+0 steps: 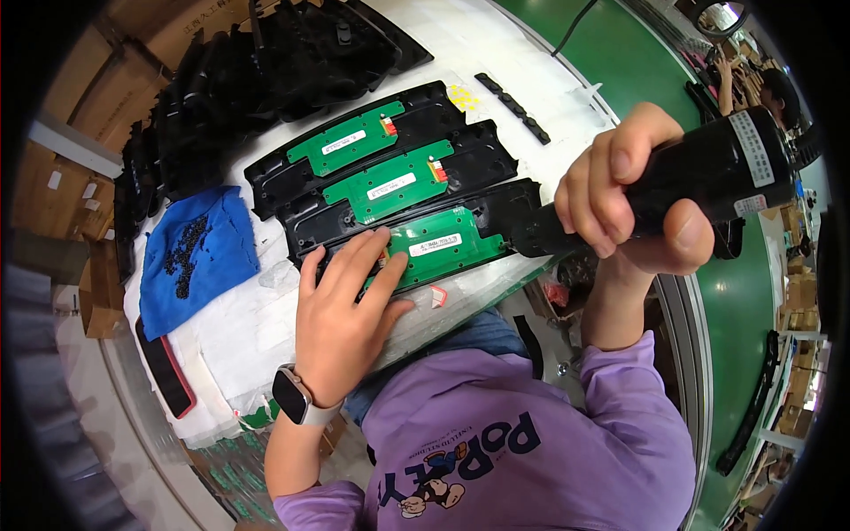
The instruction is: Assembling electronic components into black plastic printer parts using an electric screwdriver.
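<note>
My right hand (615,190) is wrapped round a black electric screwdriver (708,173). The driver's narrow front end points left and comes down over the right part of the nearest black plastic panel (515,205); its very tip is hard to make out. In that panel lies a green circuit board (447,226) with a white label. My left hand (345,305) rests on the panel's left part with fingers spread, the fingertips touching the board. Beyond it lie a second panel with a green board (363,184) and a third with another green board (310,159), side by side.
Small black screws (189,248) are heaped on a blue cloth (235,230) at left. Below it lies a red-edged phone (164,376). Black plastic parts (266,80) are piled at the back. A black strip (512,108) and yellow dots (461,98) lie far right. Another person (779,97) is beyond.
</note>
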`<state>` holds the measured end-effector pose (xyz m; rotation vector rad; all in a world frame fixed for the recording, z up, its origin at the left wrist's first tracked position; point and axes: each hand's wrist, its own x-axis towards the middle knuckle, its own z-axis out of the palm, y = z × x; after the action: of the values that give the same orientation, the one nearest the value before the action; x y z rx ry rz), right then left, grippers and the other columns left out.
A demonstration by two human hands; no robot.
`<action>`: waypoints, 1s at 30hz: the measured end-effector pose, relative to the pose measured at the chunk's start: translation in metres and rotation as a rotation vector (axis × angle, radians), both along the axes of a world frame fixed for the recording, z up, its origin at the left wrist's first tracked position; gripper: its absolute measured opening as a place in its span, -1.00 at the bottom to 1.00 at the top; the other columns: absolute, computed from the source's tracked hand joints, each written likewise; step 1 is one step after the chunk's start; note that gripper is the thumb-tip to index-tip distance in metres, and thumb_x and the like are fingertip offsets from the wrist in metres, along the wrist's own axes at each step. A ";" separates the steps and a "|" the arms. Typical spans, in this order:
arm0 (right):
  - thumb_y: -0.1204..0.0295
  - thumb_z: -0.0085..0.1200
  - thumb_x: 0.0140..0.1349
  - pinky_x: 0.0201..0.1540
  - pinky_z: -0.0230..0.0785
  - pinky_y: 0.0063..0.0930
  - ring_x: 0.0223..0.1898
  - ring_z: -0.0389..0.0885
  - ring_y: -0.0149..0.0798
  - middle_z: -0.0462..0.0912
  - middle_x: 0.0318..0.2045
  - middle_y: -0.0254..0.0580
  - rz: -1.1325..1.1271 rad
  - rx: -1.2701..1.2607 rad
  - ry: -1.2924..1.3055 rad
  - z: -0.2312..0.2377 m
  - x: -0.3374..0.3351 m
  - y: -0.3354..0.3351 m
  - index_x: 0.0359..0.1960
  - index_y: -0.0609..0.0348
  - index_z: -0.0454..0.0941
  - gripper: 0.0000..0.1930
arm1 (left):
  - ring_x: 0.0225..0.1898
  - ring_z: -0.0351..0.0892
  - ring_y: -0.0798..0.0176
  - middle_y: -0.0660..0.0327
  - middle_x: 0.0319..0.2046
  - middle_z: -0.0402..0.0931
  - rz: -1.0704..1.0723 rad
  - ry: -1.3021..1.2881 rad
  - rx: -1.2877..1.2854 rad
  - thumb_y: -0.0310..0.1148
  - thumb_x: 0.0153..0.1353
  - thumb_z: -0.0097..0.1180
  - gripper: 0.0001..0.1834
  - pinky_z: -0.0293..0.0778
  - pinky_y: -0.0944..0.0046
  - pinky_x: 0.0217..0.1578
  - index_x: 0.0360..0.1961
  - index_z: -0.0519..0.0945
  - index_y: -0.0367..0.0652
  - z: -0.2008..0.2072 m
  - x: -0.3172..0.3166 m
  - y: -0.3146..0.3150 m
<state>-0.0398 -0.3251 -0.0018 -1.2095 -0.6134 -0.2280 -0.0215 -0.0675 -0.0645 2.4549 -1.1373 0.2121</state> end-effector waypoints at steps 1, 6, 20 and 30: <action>0.13 0.11 0.03 -0.63 0.26 -0.59 -0.80 0.32 -0.50 0.36 -0.71 -0.39 -0.017 -0.013 0.023 0.000 0.000 0.001 -0.30 0.22 0.29 -0.58 | 0.05 0.38 0.13 0.15 -0.01 0.40 0.000 -0.012 -0.017 -0.38 -0.18 0.29 -0.53 0.17 0.01 0.03 -0.15 0.51 -0.13 -0.001 0.000 -0.001; 0.14 0.14 -0.03 -0.64 0.24 -0.59 -0.80 0.32 -0.49 0.37 -0.71 -0.37 -0.053 -0.040 0.053 0.002 -0.005 0.001 -0.31 0.22 0.30 -0.57 | 0.02 0.40 0.12 0.12 -0.03 0.42 -0.024 -0.034 -0.066 -0.41 -0.19 0.29 -0.56 0.21 0.08 -0.02 -0.18 0.52 -0.15 -0.005 0.001 -0.002; 0.36 0.22 -0.13 -0.73 0.11 -0.64 -0.77 0.28 -0.47 0.35 -0.71 -0.31 -0.047 -0.013 0.011 -0.002 0.002 0.023 -0.42 0.26 0.31 -0.65 | -0.01 0.42 0.09 0.11 -0.06 0.45 -0.032 -0.037 -0.088 -0.41 -0.22 0.30 -0.56 0.25 0.14 -0.08 -0.20 0.54 -0.17 -0.007 0.003 -0.002; 0.12 0.26 -0.01 -0.70 0.22 -0.62 -0.79 0.36 -0.50 0.38 -0.74 -0.48 0.127 0.094 0.009 0.009 -0.001 -0.007 -0.23 0.20 0.24 -0.47 | -0.19 0.49 -0.02 0.01 -0.14 0.46 -0.074 -0.165 -0.013 -0.39 -0.24 0.26 -0.57 0.47 0.16 -0.23 -0.26 0.48 -0.25 -0.004 -0.001 -0.001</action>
<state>-0.0410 -0.3324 0.0068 -1.0767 -0.6622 -0.1424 -0.0226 -0.0687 -0.0687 2.4153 -1.2892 0.4050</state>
